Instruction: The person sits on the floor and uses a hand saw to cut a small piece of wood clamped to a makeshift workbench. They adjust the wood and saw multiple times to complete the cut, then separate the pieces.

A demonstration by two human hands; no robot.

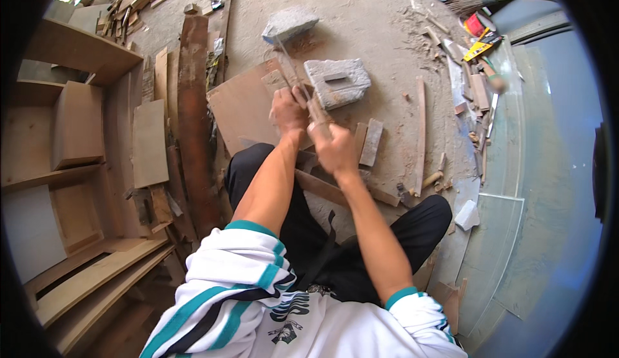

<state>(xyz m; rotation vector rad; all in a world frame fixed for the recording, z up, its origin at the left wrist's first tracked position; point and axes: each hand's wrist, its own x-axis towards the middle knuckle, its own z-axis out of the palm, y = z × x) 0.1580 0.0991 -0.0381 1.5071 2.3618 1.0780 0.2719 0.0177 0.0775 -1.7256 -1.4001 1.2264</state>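
The right hand (333, 146) is closed around a wooden handle (316, 112), while the left hand (289, 110) sits just beside it with its fingers curled in; I cannot tell whether those fingers pinch the thin strip (287, 58) or only rest along it. The strip runs up and slightly left from between the hands, its far end by the lower edge of the far block (290, 24), with the near block (338, 92) just to the right and the board (235, 103) to the left on the floor (380, 48). The handle is blurred, so whether it and the strip are one tool is hard to say. Good work here probably comes down to steadiness: a firm but unstrained right grip, the wrist in line with the forearm, and short, even movements rather than hard ones. The left fingers look close to the handle, so they are best set out of its path, steadying from the side. If the strip flexes, backing it on something solid should serve better than leaving it in the air; the near block seems heavy enough for that, though its face looks rough. With the hands working low between the knees, it is worth keeping the batten (322, 187) and the offcut (371, 142) from catching the right forearm, and both elbows free.
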